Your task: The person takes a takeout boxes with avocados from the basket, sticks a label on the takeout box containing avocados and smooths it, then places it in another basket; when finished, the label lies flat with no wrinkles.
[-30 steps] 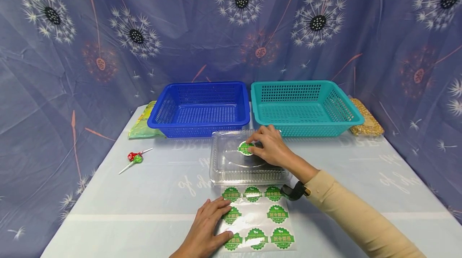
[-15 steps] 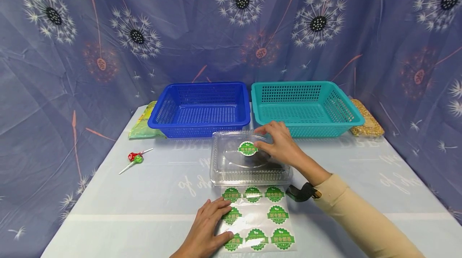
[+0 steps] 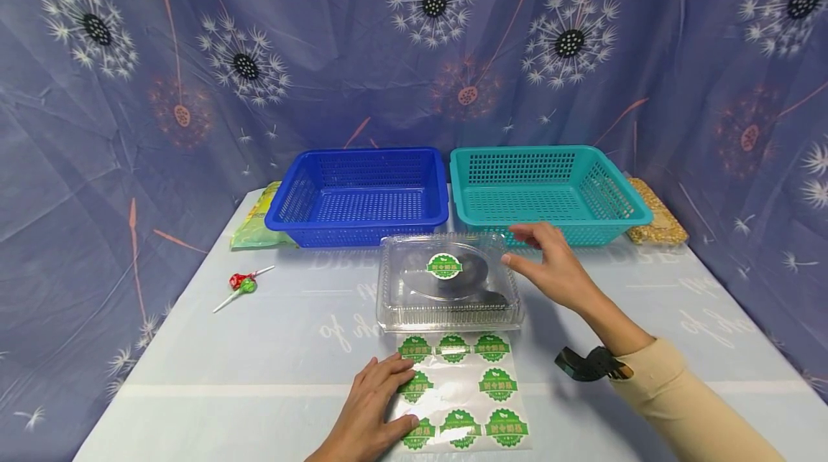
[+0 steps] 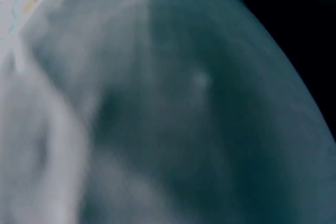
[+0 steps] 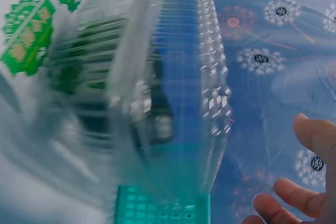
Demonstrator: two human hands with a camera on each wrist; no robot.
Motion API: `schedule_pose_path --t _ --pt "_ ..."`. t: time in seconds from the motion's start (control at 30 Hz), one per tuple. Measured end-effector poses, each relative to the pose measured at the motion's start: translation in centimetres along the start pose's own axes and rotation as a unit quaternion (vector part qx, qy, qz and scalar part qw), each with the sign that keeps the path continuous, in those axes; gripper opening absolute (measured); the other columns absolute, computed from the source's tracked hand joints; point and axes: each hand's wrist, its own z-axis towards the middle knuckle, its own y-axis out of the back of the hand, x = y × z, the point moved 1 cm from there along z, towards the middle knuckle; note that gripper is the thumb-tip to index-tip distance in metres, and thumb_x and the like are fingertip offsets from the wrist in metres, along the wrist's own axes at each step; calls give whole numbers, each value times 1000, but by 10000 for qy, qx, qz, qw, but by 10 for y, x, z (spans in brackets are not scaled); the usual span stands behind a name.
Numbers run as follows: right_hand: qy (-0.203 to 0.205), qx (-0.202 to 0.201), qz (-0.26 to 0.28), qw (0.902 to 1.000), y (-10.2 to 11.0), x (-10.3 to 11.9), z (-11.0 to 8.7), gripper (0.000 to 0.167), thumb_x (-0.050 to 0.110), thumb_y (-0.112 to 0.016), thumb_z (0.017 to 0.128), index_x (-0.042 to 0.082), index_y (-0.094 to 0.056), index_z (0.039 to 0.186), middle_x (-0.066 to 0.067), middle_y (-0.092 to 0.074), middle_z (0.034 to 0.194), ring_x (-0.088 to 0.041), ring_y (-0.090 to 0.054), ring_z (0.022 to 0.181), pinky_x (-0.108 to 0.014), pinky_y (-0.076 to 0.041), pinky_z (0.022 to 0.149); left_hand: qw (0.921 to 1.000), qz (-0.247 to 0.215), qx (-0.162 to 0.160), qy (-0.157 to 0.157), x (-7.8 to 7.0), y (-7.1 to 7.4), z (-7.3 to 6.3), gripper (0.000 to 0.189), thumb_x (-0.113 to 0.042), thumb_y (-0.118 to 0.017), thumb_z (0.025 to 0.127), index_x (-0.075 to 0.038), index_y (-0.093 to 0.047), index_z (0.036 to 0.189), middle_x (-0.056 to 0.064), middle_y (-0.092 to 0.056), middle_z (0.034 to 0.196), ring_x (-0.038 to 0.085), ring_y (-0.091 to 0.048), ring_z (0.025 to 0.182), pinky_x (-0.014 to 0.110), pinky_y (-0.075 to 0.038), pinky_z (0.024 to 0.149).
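A clear plastic food container with its lid on stands mid-table. A round green and white sticker lies flat on the lid. Dark shapes show through the plastic, but I cannot tell what they are. My right hand is just right of the container, thumb and fingers spread and holding nothing. In the right wrist view its fingertips are apart from the container wall. My left hand rests flat on the left edge of a sticker sheet, whose middle spot has no sticker.
Behind the container stand a blue basket and a teal basket. A green-yellow packet leans by the blue one; a bag of yellow grains lies far right. Two lollipops lie on the left. A patterned curtain hangs behind.
My right hand has let go of the sticker on the lid and moved right, off the container, its fingers spreading. The left hand has stayed on the sheet.
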Motion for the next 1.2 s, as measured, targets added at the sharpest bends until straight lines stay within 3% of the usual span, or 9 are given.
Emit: schedule_pose_path --t 0.23,0.5,0.7,0.83,0.97,1.2 --pt "-392 55 245 9989 4 -16 -18 60 30 -63 90 2 -40 138 -17 -44 126 -29 -44 116 -48 -37 99 10000 11 0 -6 -1 0 0 55 -36 -79 68 -8 -65 114 2 -61 125 24 -54 121 41 -29 99" --pt "-949 169 649 9932 -8 -23 -38 62 27 -57 94 -4 -32 142 -23 -43 134 -36 -45 120 -50 -38 98 10000 36 16 -15 -1 1 0 55 -37 -78 70 -8 -65 114 3 -61 125 25 -54 121 43 -30 99" --pt "-1798 560 1411 9719 -23 -25 -46 65 35 -50 97 -2 -25 145 -23 -40 141 -34 -41 129 -45 -39 100 10000 22 -11 -38 -1 0 0 56 -36 -79 68 -8 -65 114 3 -61 125 24 -54 120 41 -28 100" --pt "-2223 682 1841 9550 -33 -26 -46 68 37 -48 98 -3 -21 146 -24 -39 142 -33 -41 129 -34 -44 96 9999 36 -60 -92 0 0 0 57 -36 -79 67 -7 -65 114 3 -61 124 24 -54 120 39 -27 100" --pt "-2473 708 1959 9463 -41 -26 -45 70 39 -48 97 -4 -21 146 -25 -37 143 -32 -42 128 -28 -44 93 9997 50 -133 -178 1 -1 -1 57 -36 -79 67 -7 -65 114 3 -61 124 24 -54 120 39 -27 101" --pt "-2647 696 2340 9329 -51 -27 -41 70 42 -48 97 -4 -25 144 -24 -39 141 -31 -42 128 -36 -39 102 9996 -42 -163 -237 0 0 -1 57 -35 -79 69 -6 -64 115 4 -61 125 25 -54 120 38 -29 101"
